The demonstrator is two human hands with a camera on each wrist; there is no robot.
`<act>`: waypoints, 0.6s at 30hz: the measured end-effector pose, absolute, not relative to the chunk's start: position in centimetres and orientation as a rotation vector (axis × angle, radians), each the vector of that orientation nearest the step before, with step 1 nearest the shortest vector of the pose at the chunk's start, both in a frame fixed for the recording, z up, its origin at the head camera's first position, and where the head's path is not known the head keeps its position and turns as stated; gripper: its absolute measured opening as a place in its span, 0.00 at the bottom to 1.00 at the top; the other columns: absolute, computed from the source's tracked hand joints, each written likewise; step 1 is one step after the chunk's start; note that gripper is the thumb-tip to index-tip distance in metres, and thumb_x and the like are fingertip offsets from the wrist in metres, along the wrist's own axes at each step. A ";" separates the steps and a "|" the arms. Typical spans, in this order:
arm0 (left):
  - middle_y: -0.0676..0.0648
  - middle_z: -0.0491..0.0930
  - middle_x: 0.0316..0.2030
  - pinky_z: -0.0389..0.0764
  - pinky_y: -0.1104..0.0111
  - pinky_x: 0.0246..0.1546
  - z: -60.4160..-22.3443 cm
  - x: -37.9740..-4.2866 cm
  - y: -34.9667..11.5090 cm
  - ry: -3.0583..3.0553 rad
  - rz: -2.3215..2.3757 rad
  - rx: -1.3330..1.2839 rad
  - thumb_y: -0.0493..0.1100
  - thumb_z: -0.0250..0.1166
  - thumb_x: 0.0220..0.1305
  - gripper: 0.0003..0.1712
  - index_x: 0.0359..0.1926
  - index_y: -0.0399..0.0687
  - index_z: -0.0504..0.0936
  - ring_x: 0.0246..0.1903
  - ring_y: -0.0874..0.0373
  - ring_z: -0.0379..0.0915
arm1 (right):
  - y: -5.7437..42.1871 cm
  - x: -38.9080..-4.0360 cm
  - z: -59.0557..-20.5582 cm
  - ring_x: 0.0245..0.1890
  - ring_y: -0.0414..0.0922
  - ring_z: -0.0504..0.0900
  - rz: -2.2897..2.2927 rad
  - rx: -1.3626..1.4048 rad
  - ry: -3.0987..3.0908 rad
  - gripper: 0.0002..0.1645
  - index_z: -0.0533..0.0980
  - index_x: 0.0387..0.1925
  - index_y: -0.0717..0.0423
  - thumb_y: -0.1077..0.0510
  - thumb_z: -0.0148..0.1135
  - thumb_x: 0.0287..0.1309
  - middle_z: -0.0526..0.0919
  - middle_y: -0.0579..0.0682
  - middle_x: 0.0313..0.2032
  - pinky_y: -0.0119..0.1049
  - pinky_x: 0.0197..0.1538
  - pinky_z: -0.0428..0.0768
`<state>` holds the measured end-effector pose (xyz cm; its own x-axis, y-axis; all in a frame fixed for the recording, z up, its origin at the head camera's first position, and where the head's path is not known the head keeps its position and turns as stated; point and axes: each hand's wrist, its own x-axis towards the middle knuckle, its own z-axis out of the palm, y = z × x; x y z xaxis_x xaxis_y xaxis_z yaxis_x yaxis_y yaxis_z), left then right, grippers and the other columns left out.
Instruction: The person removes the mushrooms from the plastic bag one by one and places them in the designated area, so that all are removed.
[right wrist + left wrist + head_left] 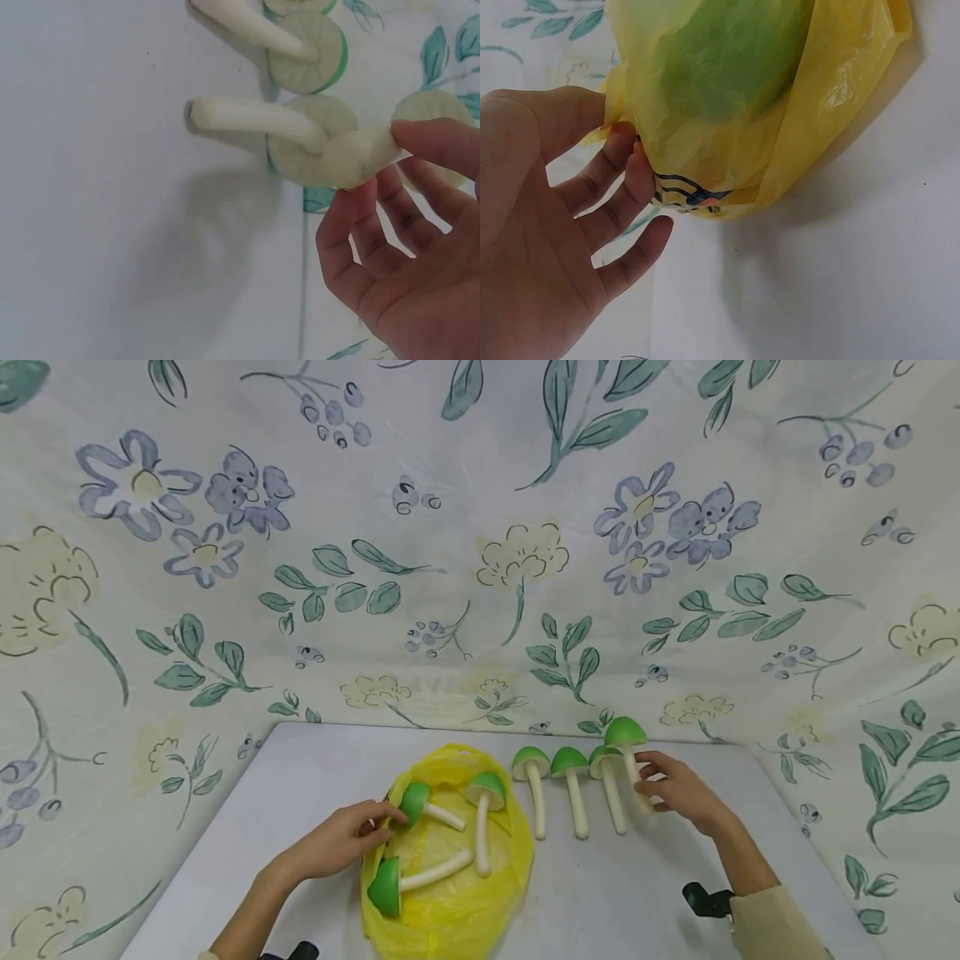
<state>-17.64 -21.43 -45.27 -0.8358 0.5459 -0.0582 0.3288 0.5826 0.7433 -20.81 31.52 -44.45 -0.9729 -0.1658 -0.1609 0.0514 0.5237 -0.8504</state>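
My left hand (pixel 337 842) pinches the yellow bag (pixel 457 922); my right hand (pixel 681 790) pinches a green-capped mushroom (pixel 630 760) by the stem.

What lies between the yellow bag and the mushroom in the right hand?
Three mushrooms lie there, side by side on the table; the head view shows this.

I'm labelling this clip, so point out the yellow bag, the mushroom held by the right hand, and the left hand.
Yellow bag (pixel 450 920), head view, bare plastic near the front.
Held mushroom (pixel 625 732), head view, green cap.
Left hand (pixel 546 236), left wrist view, palm.
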 end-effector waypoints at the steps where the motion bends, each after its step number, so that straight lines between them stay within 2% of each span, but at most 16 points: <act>1: 0.46 0.79 0.48 0.73 0.69 0.37 -45.3 -17.6 -21.4 2.533 1.108 0.720 0.41 0.59 0.74 0.13 0.56 0.51 0.81 0.40 0.56 0.68 | 31.7 -20.8 -44.5 0.45 0.50 0.79 -1.434 -0.082 2.546 0.35 0.63 0.70 0.65 0.59 0.62 0.66 0.73 0.64 0.55 0.45 0.44 0.82; 11: 0.45 0.80 0.50 0.76 0.70 0.38 -45.2 -17.5 -21.6 2.529 1.120 0.738 0.41 0.58 0.75 0.13 0.56 0.48 0.81 0.40 0.56 0.71 | 33.7 -20.6 -46.2 0.43 0.49 0.79 -1.459 0.062 2.589 0.35 0.61 0.71 0.65 0.60 0.60 0.66 0.72 0.64 0.54 0.43 0.40 0.81; 18: 0.46 0.79 0.52 0.75 0.70 0.40 -45.4 -17.6 -21.7 2.533 1.120 0.733 0.40 0.58 0.75 0.13 0.56 0.50 0.81 0.43 0.57 0.70 | 34.6 -20.4 -46.9 0.44 0.50 0.79 -1.469 0.093 2.579 0.36 0.60 0.73 0.64 0.59 0.59 0.68 0.71 0.65 0.56 0.44 0.42 0.82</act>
<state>-17.64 -21.66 -45.38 -0.8336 0.5505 -0.0456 0.3368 0.5720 0.7479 -20.40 34.61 -46.86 -0.9834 -0.0307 -0.1791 0.1384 0.5123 -0.8476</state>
